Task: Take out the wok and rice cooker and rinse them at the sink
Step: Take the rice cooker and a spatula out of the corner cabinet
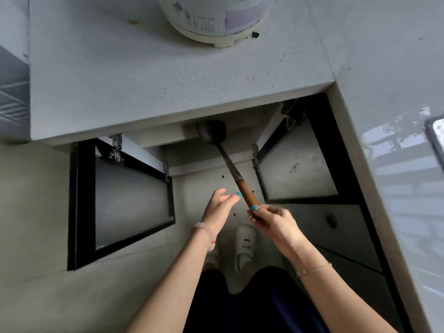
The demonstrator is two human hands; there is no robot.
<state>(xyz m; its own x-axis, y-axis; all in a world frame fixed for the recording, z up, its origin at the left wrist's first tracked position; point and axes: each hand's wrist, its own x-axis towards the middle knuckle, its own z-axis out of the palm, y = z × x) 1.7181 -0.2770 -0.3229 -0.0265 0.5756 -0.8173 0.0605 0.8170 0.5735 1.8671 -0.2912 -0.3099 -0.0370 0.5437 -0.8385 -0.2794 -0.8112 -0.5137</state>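
A white rice cooker (211,18) stands on the grey speckled countertop (120,80) at the top of the view. Below the counter edge, my right hand (274,221) grips the wooden handle of a dark metal spatula (213,132), whose blade points up toward the open cabinet. Just left of the handle, my left hand (219,205) is held with relaxed fingers and holds nothing. No wok shows in the view; the inside of the cabinet is hidden under the counter.
Two black-framed cabinet doors, the left door (125,200) and the right door (300,164), hang open on either side of my arms. A drawer front with a round pull (331,221) is at the right. A sink rim (434,135) shows at the far right edge. My shoes stand on the floor below.
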